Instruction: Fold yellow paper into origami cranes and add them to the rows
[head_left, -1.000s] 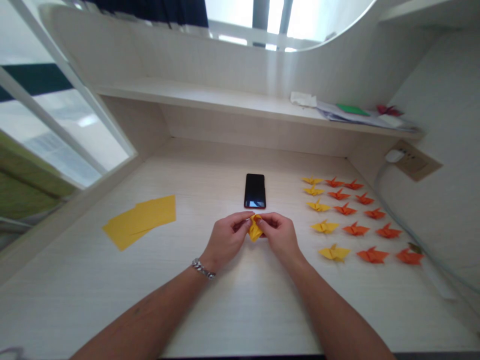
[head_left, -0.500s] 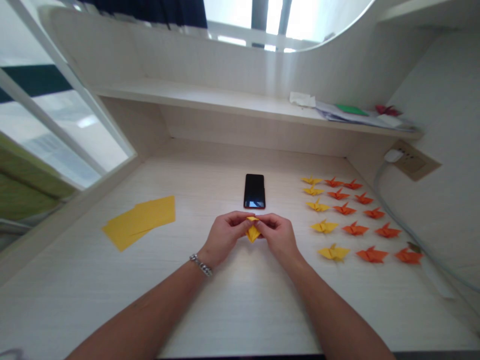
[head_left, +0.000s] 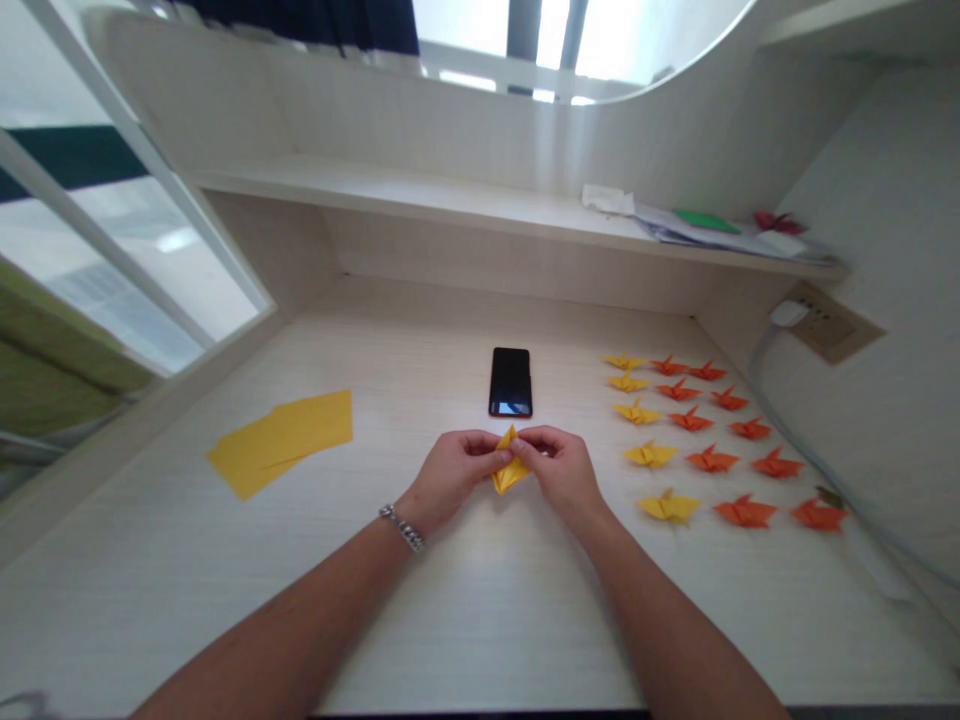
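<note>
Between my two hands is a small piece of folded yellow origami paper, with a pointed tip upward and a wider flap facing me. My left hand pinches its left side between thumb and fingers. From the other side, my right hand grips it, thumb pressed on the front near the top. Fingers cover parts of the paper's edges. Just beyond the hands a black phone lies flat on the desk.
Yellow paper sheets lie overlapped at the left. On the right stand rows of folded cranes, yellow ones and orange ones. A cable runs from a wall socket along the desk's right side. A shelf spans the back.
The folded paper has shifted in my fingers: its upper tip now stands up in a point and its lower flap shows wider. Both hands keep hold of it in nearly the same place.
</note>
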